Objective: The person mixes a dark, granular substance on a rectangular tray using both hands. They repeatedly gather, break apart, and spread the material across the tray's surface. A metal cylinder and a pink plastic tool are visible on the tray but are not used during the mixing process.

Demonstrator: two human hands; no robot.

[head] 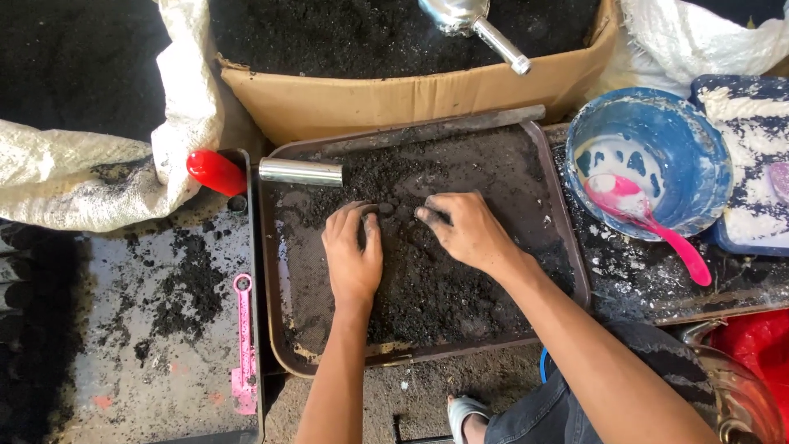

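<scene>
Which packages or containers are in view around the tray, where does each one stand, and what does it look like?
Cardboard box: behind the tray, brown, rectangular, open, holding dark powder.
Woven sack: upper left, white, open, dark material inside.
Second woven sack: upper right, white, crumpled.
Bucket: right of the tray, round, blue, smeared white, a pink scoop inside.
No labels, signs or screens show.

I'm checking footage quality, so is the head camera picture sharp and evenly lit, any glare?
Head view: sharp, soft daylight; both hands, left hand and right hand, in focus on the brown tray of dark powder; slight glare on the shiny metal tube; top-left corner deeply shadowed.
</scene>
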